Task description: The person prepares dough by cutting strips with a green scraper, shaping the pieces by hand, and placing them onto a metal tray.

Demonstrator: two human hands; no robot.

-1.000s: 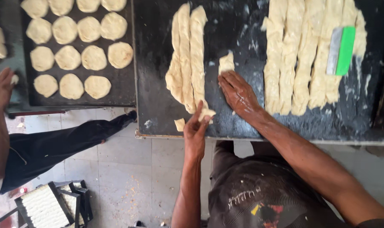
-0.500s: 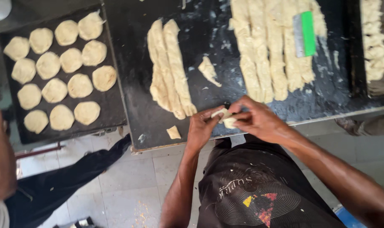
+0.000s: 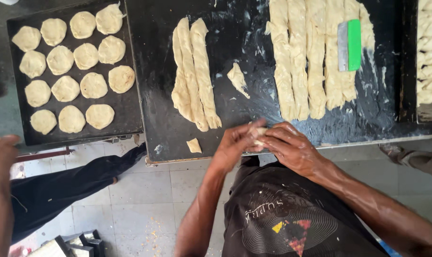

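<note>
I see my left hand (image 3: 235, 143) and right hand (image 3: 292, 147) pressed together around 1 small dough piece (image 3: 257, 133) at the near edge of the black worktop (image 3: 235, 28), both gripping it; the 3 dough strips (image 3: 193, 71) lie ahead-left, lengthwise away from me.

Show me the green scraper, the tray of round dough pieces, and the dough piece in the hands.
green scraper (image 3: 354, 45), head view, green handle.
tray (image 3: 128, 109), head view, bare right edge.
dough piece (image 3: 257, 133), head view, part showing between hands.
</note>
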